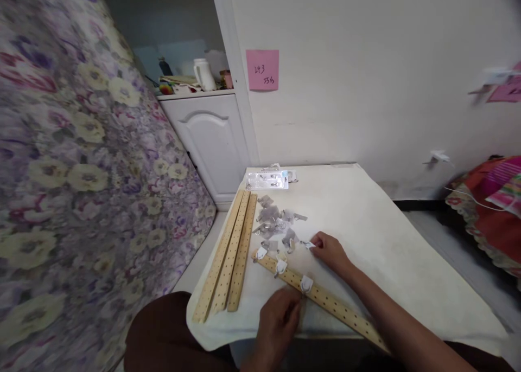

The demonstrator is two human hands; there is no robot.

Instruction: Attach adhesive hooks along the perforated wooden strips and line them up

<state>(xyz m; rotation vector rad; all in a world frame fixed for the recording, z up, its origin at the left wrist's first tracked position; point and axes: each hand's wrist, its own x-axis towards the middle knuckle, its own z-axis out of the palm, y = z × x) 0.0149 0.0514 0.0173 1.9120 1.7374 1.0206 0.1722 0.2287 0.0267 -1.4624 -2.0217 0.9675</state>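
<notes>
status: early on, by the look of it. the perforated strip (338,310) lies diagonally across the lower middle of the frame, on the pale-covered table (386,220). done: three white tags (306,284) with metal bits sit along its upper-left half; can't tell if they're fastened or just resting there. left: the lower-right half shows bare holes, and the three other strips (233,242), side by side left of center, carry no tags at all.

right hand (330,251), just right of center, has thumb and fingers pinched narrow on a small white piece (310,245), above the strip and apart from it. left hand (280,315), bottom center, is curled near the strip's lower edge, close to the third tag; can't tell if it holds anything.

stock: a loose cluster of small clear packets (268,215) mid-frame, plus a flat clear pack (266,180) at the table's far edge, so plenty of parts look unused.
</notes>
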